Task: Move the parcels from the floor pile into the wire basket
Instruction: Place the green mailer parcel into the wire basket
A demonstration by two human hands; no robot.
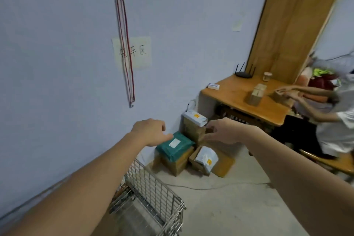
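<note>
A pile of parcels sits on the floor against the wall. It holds a green mailer bag (175, 144) on a brown box (177, 164), a white mailer (195, 118) on a taller brown box (193, 132), and a white bag (206, 158) in an open carton. My left hand (151, 132) reaches out above the green mailer, fingers loosely curled, holding nothing. My right hand (222, 130) hovers beside the taller box with fingers spread, empty. The wire basket (153, 191) stands on the floor below my left forearm.
A wooden desk (239, 97) with small boxes, a router and a cup stands at the right. Another person (333, 113) works there. A cable (210, 187) runs across the concrete floor. A red cord (125, 50) hangs on the wall.
</note>
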